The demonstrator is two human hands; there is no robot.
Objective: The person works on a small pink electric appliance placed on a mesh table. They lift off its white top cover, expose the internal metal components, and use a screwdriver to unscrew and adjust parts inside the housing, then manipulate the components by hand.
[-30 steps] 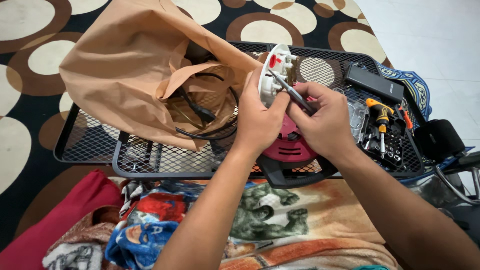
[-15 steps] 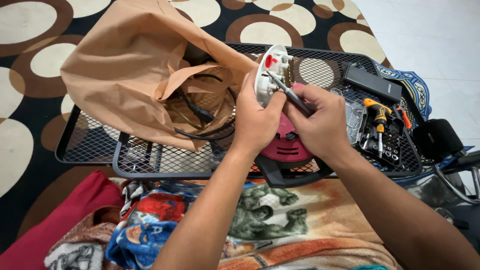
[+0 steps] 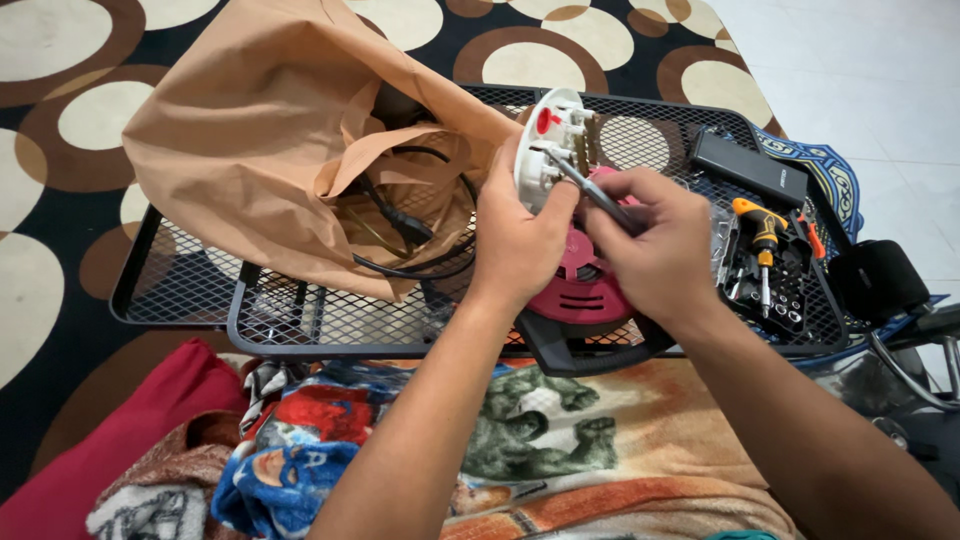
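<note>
Over the black wire-mesh tray (image 3: 300, 320), left hand (image 3: 515, 235) clamps the round white plastic base (image 3: 545, 150) — right hand (image 3: 660, 250) pinches the thin metal screwdriver (image 3: 590, 190); I'd keep it square.

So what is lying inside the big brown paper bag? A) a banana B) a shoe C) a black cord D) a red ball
C: a coiled black cord shows in the open mouth of the brown paper bag, which lies on the black mesh tray.
</note>
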